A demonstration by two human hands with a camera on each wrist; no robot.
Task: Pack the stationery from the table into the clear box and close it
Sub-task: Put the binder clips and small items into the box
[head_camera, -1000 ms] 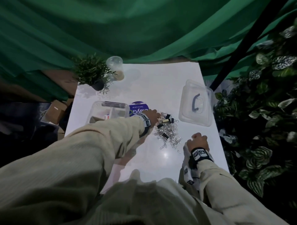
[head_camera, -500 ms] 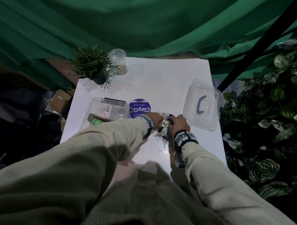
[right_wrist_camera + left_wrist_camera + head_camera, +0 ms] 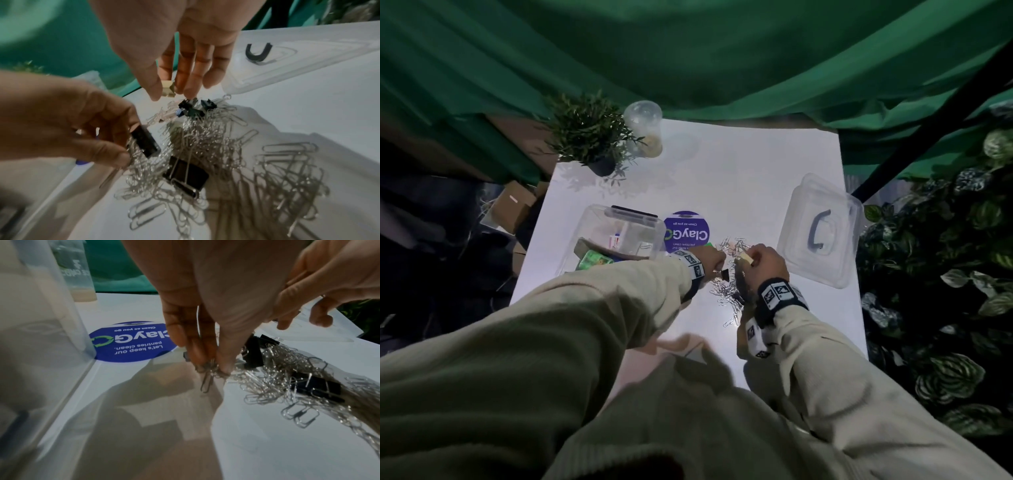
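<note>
Clear box (image 3: 599,236) partly packed, lid (image 3: 822,236) off on table (image 3: 739,181). Paper clip pile (image 3: 205,142) unpacked. Left hand (image 3: 709,262) pinches clips plus black binder clip (image 3: 145,143); right hand (image 3: 765,260) pinches small beige piece (image 3: 168,88).

Bare desk (image 3: 750,178) lies open between box (image 3: 599,226) and lid (image 3: 849,219); both stand beside the clip pile (image 3: 726,294); plant (image 3: 589,133) and cup (image 3: 643,126) crowd the far-left corner.

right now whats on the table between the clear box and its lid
In the head view, the round blue ClayGo sticker, the pile of paper clips and both hands lie between the clear box and the lid.
</note>
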